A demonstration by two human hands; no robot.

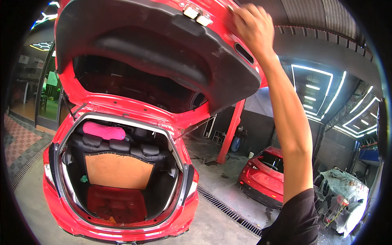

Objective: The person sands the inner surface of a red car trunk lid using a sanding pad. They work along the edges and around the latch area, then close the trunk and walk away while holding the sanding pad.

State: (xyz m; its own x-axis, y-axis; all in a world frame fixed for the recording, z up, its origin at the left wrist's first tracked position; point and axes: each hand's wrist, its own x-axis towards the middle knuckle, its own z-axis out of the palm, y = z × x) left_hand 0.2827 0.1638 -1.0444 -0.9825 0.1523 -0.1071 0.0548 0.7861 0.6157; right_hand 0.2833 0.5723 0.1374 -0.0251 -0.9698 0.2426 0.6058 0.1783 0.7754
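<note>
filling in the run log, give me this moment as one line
right hand fingers on raised red tailgate edge | left hand not in view | boot open, pink cushion behind rear seats | second red car to the right

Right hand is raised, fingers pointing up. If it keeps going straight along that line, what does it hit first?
The right hand is already on the edge of the raised red tailgate; going on, it meets that panel at once. Depth beyond is unclear.

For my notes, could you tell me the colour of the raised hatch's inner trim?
Dark grey plastic trim panel, head view.
</note>
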